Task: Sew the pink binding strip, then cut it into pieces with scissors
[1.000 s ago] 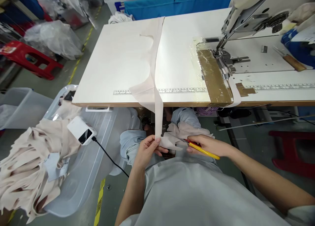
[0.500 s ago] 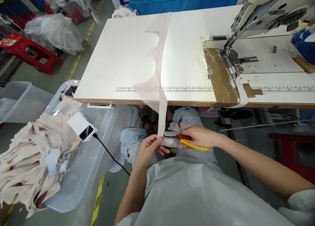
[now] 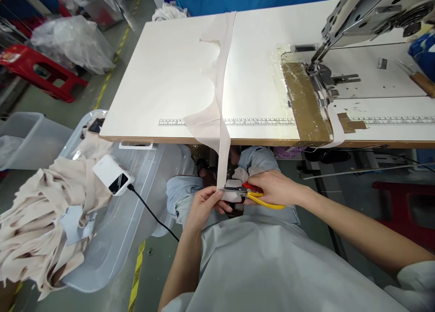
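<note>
A pale pink fabric piece [image 3: 217,92] lies across the white table and hangs over its front edge as a narrow strip. My left hand [image 3: 208,202] pinches the strip's lower end between thumb and fingers above my lap. In my right hand [image 3: 268,187] are scissors [image 3: 253,198] with one red and one yellow handle. Their blades point left and lie across the strip's end, close to my left thumb. Light fabric shows behind the blades; how far they cut into the strip I cannot make out.
A sewing machine [image 3: 367,26] stands on the right of the white table [image 3: 163,76]. At left, a clear plastic bin [image 3: 112,239] bears heaped beige fabric strips [image 3: 44,212] and a white power bank [image 3: 112,174] with a black cable. A red stool [image 3: 41,72] is further back.
The scissors have shifted slightly left, and their handles have come closer together over the strip. My left hand keeps its pinch in nearly the same place. The view has tilted a little.
</note>
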Tool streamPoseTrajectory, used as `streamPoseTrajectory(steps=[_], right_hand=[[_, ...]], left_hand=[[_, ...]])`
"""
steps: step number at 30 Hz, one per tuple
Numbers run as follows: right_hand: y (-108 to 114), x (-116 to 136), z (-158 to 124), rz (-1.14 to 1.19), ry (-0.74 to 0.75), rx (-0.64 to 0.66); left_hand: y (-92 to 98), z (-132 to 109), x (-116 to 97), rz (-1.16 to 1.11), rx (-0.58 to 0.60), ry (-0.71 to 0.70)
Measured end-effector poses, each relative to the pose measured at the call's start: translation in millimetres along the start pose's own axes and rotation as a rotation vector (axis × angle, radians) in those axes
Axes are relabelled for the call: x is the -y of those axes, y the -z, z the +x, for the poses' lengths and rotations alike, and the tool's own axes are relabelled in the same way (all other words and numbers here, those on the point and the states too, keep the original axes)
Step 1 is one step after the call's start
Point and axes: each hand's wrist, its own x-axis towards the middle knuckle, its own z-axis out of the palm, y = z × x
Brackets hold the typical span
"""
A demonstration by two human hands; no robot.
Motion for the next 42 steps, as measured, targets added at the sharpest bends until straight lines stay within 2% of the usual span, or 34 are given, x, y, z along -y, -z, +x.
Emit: streamPoseTrajectory(steps=[3, 7, 10, 12, 15, 17, 19, 21, 23, 26, 28, 30, 32, 33, 36, 37, 38, 39, 42], right_hand=[[1, 3, 3, -0.014, 0.031, -0.006], [-1, 4, 6, -0.023, -0.01, 0.022], [-7, -1, 1, 0.013, -0.03, 0.001], [-13, -4, -7, 0.063, -0.027, -0.04], [-23, -6, -20, 0.164, -0.025, -0.109], [-27, -4, -27, 0.222, -0.041, -0.138], [-28, -2, -34, 0.26, -0.065, -0.161], [-28, -2, -40, 0.287, -0.089, -0.191], [-28, -5, -47, 0.309, -0.11, -0.227], [-30, -14, -56, 0.354, -0.142, -0.249], [-33, -21, -59, 0.383, -0.16, -0.247], [-37, -24, -58, 0.406, -0.173, -0.248], [-39, -24, -52, 0.434, -0.179, -0.248], [-40, -22, -49, 0.452, -0.182, -0.246], [-36, -13, -39, 0.504, -0.162, -0.231], [-33, -10, -37, 0.516, -0.148, -0.218], [-30, -8, -35, 0.527, -0.13, -0.199], [-27, -6, -34, 0.538, -0.112, -0.174], [-20, -6, -34, 0.571, -0.07, -0.068]], left_hand=[[-2.7, 1, 0, 0.006, 0.01, 0.001], [-1.2, -1, 0, 0.037, 0.015, 0.016], [8.3, 1, -3, 0.199, 0.004, -0.016], [16.2, 8, -8, 0.388, -0.161, -0.149], [21.9, 29, -19, 0.652, -0.47, -0.444], [18.6, 47, -25, 0.747, -0.508, -0.597], [12.2, 62, -26, 0.754, -0.443, -0.668], [8.5, 69, -19, 0.678, -0.364, -0.614], [13.6, 68, -4, 0.544, -0.366, -0.425], [38.8, 53, 27, 0.385, -0.524, -0.122], [57.1, 37, 45, 0.373, -0.607, -0.034], [65.0, 17, 55, 0.381, -0.634, 0.007], [57.6, -2, 54, 0.322, -0.543, -0.008], [49.0, -9, 49, 0.268, -0.439, -0.035], [15.4, -23, 24, 0.134, -0.003, -0.109], [5.2, -23, 15, 0.151, 0.088, -0.12], [-3.2, -23, 6, 0.204, 0.116, -0.146], [-9.7, -21, -1, 0.288, 0.087, -0.196], [-18.9, -12, -14, 0.567, -0.156, -0.427]])
